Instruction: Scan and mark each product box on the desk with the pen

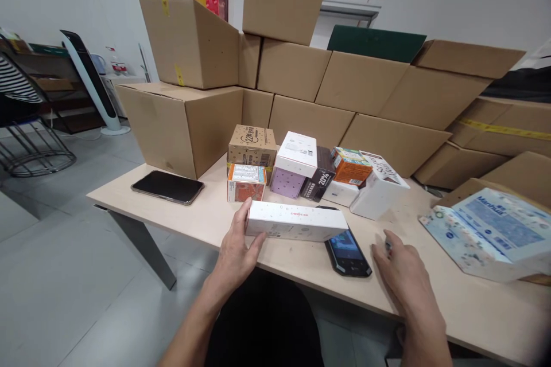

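Observation:
My left hand (238, 246) grips one end of a long white box (297, 222), thumb on the near side and fingers behind. The box is raised above the table's front edge, and its right end covers part of a black handheld device (349, 252) with a lit screen. To the right of that device, my right hand (402, 269) rests low over the tabletop with its fingers curled. Something small and dark shows between thumb and forefinger, too little of it to name. Just behind the white box stands a small orange-and-white carton (246, 183).
A black smartphone (167, 186) lies at the table's left. Behind the held box sit a brown printed carton (252, 143), a purple box (287, 182), an orange box (350, 166) and a tall white box (379, 189). A tissue pack (495, 229) is at right. Cardboard boxes (301, 117) line the back.

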Available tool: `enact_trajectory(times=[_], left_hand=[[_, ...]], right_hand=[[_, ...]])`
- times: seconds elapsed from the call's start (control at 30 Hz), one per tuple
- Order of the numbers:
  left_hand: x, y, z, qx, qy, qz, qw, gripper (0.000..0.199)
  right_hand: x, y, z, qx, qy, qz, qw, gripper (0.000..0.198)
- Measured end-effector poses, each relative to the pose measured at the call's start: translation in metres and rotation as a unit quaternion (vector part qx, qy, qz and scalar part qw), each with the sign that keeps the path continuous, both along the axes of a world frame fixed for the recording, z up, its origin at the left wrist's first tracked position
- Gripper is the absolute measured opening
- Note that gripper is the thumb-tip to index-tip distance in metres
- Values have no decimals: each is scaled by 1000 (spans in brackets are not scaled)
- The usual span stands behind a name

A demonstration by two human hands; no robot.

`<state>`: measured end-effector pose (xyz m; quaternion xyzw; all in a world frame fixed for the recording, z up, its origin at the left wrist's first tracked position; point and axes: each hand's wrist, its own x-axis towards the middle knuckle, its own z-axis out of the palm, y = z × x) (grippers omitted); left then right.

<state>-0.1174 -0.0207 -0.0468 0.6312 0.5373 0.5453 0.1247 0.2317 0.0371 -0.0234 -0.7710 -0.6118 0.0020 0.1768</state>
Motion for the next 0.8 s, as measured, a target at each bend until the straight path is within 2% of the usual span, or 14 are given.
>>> enact_trajectory(times=[0.13, 0.2, 0.27, 0.33, 0.4, 0.47, 0.53, 0.57, 0.67, 0.8], left_hand=[[0, -1, 1, 1, 8, 9, 1000, 74], [0, -2, 3, -1, 8, 9, 1000, 74], [-1, -2, 5, -11, 6, 9, 1000, 74], [-1, -1, 8, -27, 7, 9, 1000, 74], [-1, -1, 11, -44, 11, 8, 999, 75], [-1, 1, 14, -55, 15, 10, 998, 76], [0, 2, 15, -61, 15, 15, 998, 78], [0, 2, 15, -62, 16, 18, 998, 80], [1, 3, 13, -67, 20, 25, 997, 81], [1, 2, 13, -77, 22, 27, 996, 78]], right_hand=[[10, 12, -3, -10, -23, 13, 1000, 64], [13, 13, 2, -36, 36, 18, 999, 62], [13, 11, 8, -34, 168, 26, 985, 55], [8, 6, 15, 33, 332, 34, 942, 47], [-3, 0, 20, 113, 464, 54, 877, 41], [-18, -8, 26, 153, 548, 115, 814, 35], [-37, -15, 33, 181, 580, 191, 771, 33], [-47, -18, 37, 198, 574, 222, 763, 35], [-75, -26, 53, 262, 518, 257, 773, 31], [-101, -27, 73, 284, 546, 272, 740, 20]])
